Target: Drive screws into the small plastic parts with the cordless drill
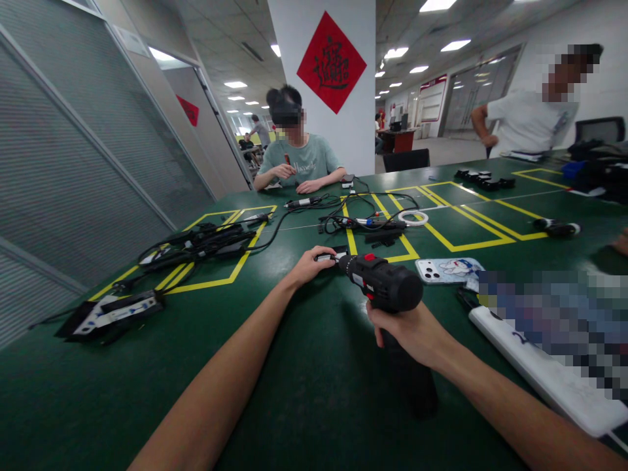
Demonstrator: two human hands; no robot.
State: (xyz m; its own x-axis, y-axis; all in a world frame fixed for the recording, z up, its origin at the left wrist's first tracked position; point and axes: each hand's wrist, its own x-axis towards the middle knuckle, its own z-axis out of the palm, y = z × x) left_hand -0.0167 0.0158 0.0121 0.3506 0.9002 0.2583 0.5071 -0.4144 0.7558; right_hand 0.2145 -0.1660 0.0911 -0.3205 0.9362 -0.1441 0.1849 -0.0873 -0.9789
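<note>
My right hand point(409, 330) is wrapped round the handle of a black cordless drill point(387, 281) with red accents. The drill's chuck points forward and left, and its bit reaches a small black part with a pale face point(339, 252) on the green table. With curled fingers my left hand point(313, 267) grips this part from the left, close to the bit. Fingers and drill partly cover the part, so its exact kind is not clear.
Bundled black cables point(206, 241) and a black-and-white piece point(118, 311) lie left. Beyond my hands are pen-like tools with cords point(373, 224) and a white tape ring point(413, 218). A phone point(449, 270) and white power strip point(544, 366) lie right. A person point(307, 160) sits opposite; another point(532, 118) stands right.
</note>
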